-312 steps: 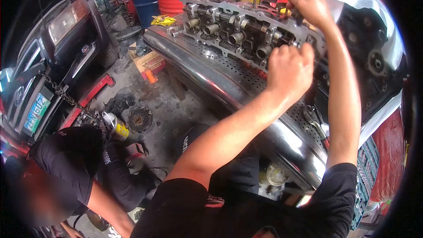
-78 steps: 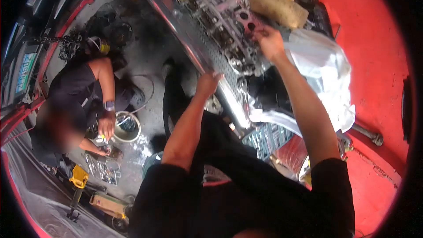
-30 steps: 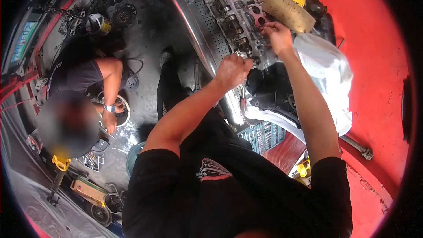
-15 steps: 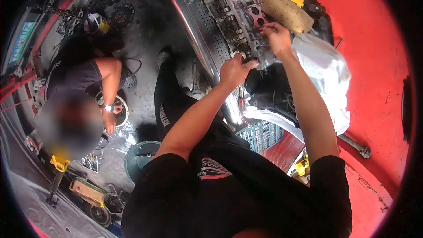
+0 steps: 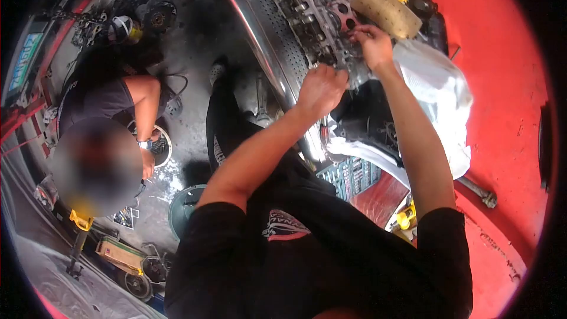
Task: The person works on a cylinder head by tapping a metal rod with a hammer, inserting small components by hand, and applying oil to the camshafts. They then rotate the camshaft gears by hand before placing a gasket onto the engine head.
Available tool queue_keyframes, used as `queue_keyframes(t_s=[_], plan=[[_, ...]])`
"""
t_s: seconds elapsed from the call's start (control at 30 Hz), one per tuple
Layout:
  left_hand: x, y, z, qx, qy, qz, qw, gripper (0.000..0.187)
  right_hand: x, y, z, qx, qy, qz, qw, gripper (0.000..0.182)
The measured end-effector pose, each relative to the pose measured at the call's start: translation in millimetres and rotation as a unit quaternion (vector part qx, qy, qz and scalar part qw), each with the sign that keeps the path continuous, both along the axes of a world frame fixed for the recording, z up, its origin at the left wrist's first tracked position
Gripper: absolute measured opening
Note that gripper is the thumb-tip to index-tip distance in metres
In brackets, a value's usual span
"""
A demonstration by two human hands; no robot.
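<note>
A metal engine cylinder head [image 5: 323,20] lies along the perforated metal bench surface [image 5: 276,29], its row of valve-train parts facing up. My left hand [image 5: 323,90] is at its near end, fingers curled, knuckles up. Whatever the left fingers hold, if anything, is hidden beneath them. My right hand [image 5: 375,48] is at the head's right side near the round port openings, with thumb and fingers pinched together. Anything in that pinch is too small to make out.
A tan cylindrical roll [image 5: 385,9] and white plastic sheeting [image 5: 434,94] lie to the right. A socket set [image 5: 349,178] sits below the bench's near end. At left, a co-worker [image 5: 97,103] bends over a round pan [image 5: 162,146]. A dark green basin [image 5: 182,210] stands on the floor.
My left hand has turned and curled over, its thumb no longer stretched along the head's end. The right hand stays at nearly the same spot. The co-worker's hands have shifted slightly.
</note>
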State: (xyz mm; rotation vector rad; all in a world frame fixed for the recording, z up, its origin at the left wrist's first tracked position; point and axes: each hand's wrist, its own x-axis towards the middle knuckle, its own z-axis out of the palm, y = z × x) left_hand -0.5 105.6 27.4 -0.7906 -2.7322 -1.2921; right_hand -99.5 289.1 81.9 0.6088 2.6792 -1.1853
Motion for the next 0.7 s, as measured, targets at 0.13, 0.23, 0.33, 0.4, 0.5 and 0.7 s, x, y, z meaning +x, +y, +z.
queue_keyframes(t_s=[0.13,0.23,0.33,0.4,0.5,0.7], plan=[[-15.8,17.2,-3.6,-0.104,0.1,-0.063,0.988,0.01,7.2,-6.7,8.9,0.063,-0.03,-0.015,0.997,0.029],[-13.9,7.1,-20.5,-0.052,0.156,-0.1,0.981,0.011,5.7,4.8,-6.5,0.037,-0.001,0.013,0.999,0.03],[10.5,-28.2,-83.7,-0.005,0.137,-0.098,0.986,0.01,7.2,0.3,-1.1,0.058,-0.009,0.004,0.998,0.03],[6.4,-25.9,-109.6,-0.002,0.099,-0.054,0.994,0.01,-0.1,11.7,-9.9,0.029,0.007,-0.014,0.999,0.03],[23.6,-27.4,-82.8,-0.002,0.051,0.003,0.999,0.013,1.7,14.2,-20.3,0.027,0.008,-0.006,1.0,0.03],[-9.9,8.0,-15.7,-0.035,0.108,-0.045,0.992,0.013,6.7,-2.7,-1.9,0.011,-0.002,-0.019,1.0,0.028]])
